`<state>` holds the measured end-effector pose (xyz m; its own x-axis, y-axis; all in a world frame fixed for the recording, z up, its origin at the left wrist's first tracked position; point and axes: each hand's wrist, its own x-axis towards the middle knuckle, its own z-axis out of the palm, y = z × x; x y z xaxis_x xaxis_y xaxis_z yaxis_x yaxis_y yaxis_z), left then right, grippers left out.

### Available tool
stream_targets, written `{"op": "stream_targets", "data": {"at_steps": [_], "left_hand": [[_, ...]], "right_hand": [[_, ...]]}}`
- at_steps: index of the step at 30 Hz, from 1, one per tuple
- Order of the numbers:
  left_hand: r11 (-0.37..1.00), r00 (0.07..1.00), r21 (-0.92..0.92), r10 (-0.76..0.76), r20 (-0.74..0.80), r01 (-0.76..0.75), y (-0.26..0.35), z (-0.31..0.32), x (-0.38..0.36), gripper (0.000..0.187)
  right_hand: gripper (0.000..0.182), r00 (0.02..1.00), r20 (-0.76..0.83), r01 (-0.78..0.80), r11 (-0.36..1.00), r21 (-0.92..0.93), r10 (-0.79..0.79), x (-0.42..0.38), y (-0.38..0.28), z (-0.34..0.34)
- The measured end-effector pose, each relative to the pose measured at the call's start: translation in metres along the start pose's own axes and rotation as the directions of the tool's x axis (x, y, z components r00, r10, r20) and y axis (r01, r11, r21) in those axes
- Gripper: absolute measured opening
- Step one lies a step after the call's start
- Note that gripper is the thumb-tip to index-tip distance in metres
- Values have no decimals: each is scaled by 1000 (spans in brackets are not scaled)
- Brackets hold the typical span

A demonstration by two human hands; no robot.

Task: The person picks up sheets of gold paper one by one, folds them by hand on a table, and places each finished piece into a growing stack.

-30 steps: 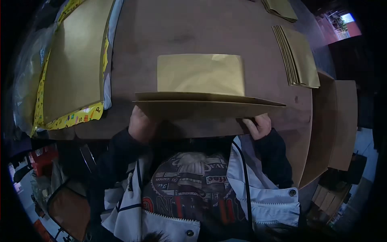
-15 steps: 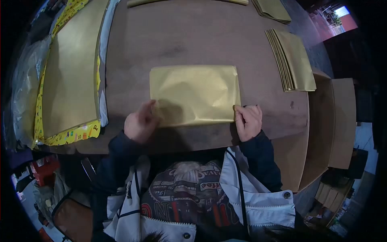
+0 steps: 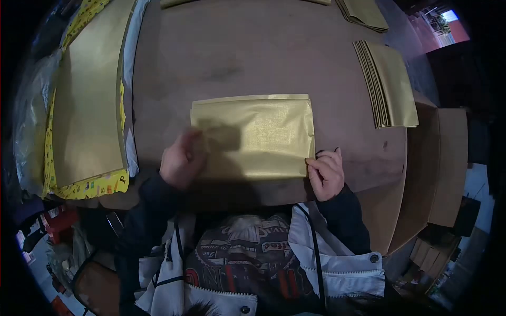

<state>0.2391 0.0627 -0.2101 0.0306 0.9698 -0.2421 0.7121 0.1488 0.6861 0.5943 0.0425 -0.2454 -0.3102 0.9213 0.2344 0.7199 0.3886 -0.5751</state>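
A folded sheet of gold paper (image 3: pixel 258 137) lies flat on the brown table in front of me, with a narrow strip of a lower layer showing along its far edge. My right hand (image 3: pixel 327 174) pinches its near right corner between thumb and fingers. At the paper's left edge is my left hand (image 3: pixel 183 158), its fingers curled and blurred by motion. Whether that hand grips the paper cannot be made out.
Large gold sheets (image 3: pixel 89 95) lie on yellow patterned wrapping at the left. Stacks of folded gold paper (image 3: pixel 390 84) (image 3: pixel 363 13) rest at the right. An open cardboard box (image 3: pixel 445 168) stands beside the table's right edge. A rolled or folded gold piece shows at the far edge.
The folded paper shows a lower layer's strip at its far edge that was not visible before. The view has shifted slightly, and both hands remain at the paper's sides.
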Motion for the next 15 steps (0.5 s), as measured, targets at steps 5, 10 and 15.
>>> {"op": "stream_targets", "data": {"at_steps": [5, 10, 15], "left_hand": [[998, 998, 14, 63, 3, -63, -5, 3, 5, 39], [999, 1000, -48, -6, 30, 7, -5, 4, 8, 36], [997, 998, -59, 53, -18, -54, -4, 2, 10, 39]], "right_hand": [[14, 1000, 2, -8, 1000, -18, 8, 3, -3, -1], [14, 1000, 5, -23, 997, -79, 23, 9, -9, 1], [12, 997, -69, -41, 991, -128, 33, 12, -6, 6]]}}
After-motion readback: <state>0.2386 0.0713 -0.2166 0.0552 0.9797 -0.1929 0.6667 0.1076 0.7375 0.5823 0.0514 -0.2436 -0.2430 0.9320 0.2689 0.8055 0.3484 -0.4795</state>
